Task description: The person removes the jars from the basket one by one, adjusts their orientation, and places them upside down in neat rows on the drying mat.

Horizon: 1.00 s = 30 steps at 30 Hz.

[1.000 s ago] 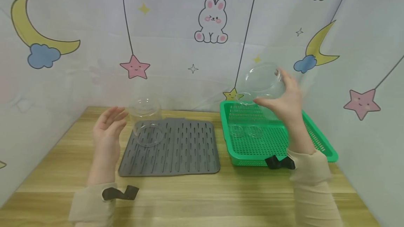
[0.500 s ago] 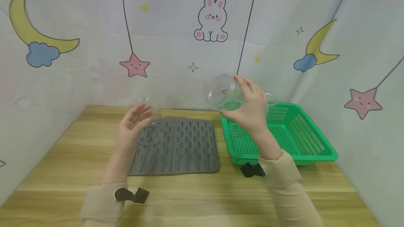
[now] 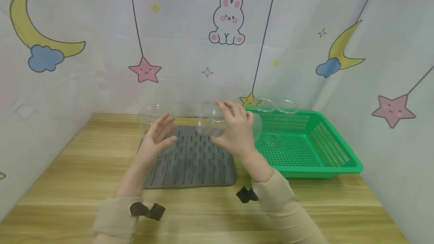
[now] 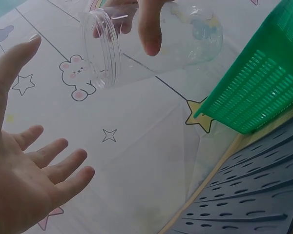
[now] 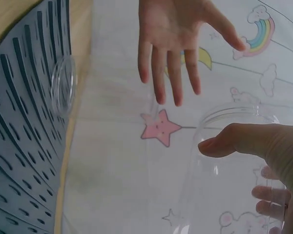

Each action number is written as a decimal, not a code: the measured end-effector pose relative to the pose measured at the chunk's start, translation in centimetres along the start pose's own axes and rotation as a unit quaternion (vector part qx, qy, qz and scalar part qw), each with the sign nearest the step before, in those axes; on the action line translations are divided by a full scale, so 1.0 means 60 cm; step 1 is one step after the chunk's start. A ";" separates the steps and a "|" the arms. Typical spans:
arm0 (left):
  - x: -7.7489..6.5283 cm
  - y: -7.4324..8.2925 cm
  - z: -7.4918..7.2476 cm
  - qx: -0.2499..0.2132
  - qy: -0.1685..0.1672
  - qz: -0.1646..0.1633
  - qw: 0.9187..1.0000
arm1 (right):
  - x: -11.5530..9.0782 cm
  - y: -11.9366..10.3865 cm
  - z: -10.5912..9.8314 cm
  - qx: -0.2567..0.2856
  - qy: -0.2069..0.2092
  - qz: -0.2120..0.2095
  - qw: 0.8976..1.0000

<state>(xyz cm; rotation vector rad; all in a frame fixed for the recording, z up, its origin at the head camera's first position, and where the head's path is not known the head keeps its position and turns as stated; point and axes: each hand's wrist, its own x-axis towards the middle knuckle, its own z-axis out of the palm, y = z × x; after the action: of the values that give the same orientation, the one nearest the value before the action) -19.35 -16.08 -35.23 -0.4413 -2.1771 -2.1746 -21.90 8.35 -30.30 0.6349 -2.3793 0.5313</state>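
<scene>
My right hand (image 3: 237,133) grips a clear jar (image 3: 208,121) around its body, thumb on the near side. The jar lies on its side in the air, its threaded mouth (image 4: 101,51) toward my left hand. That left hand (image 3: 156,142) is raised with fingers spread and palm facing the jar, holding nothing; in the right wrist view a gap shows between the left hand (image 5: 171,39) and the jar (image 5: 205,180). Behind my left hand another clear jar (image 3: 154,111) stands upright on the grey slotted mat (image 3: 200,168), partly hidden.
To the right of the mat stands a green perforated basket (image 3: 339,170). Inside it are two clear upright containers, one with its rim (image 3: 287,106) above the basket's back edge. Wooden tabletop (image 3: 203,214) extends in front; a printed white curtain (image 3: 190,40) hangs behind.
My right hand has carried the jar leftward from over the basket to above the mat, tipping it sideways. My left hand has moved right, toward it.
</scene>
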 end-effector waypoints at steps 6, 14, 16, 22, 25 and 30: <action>0.001 -0.006 0.006 0.006 -0.020 -0.006 1.000 | -0.016 -0.023 0.033 -0.029 -0.025 -0.025 0.999; 0.006 -0.015 0.018 0.014 -0.055 -0.003 0.998 | -0.032 -0.047 0.058 -0.030 -0.046 -0.049 0.997; 0.007 -0.016 0.021 0.015 -0.057 -0.010 0.998 | -0.036 -0.051 0.063 -0.028 -0.054 -0.050 0.997; 0.007 -0.016 0.026 0.026 -0.060 -0.034 0.997 | -0.045 -0.056 0.070 -0.032 -0.064 -0.053 0.996; 0.008 -0.017 0.026 0.035 -0.064 -0.040 0.997 | -0.047 -0.057 0.071 -0.034 -0.062 -0.052 0.996; 0.007 -0.019 0.026 0.043 -0.063 -0.052 0.996 | -0.051 -0.057 0.070 -0.027 -0.068 -0.056 0.996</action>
<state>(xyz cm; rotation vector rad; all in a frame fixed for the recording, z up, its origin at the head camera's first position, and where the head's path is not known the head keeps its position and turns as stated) -19.73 -14.46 -36.29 -0.4843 -2.4013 -2.1479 -19.81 4.41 -34.63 0.7957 -2.4575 0.3845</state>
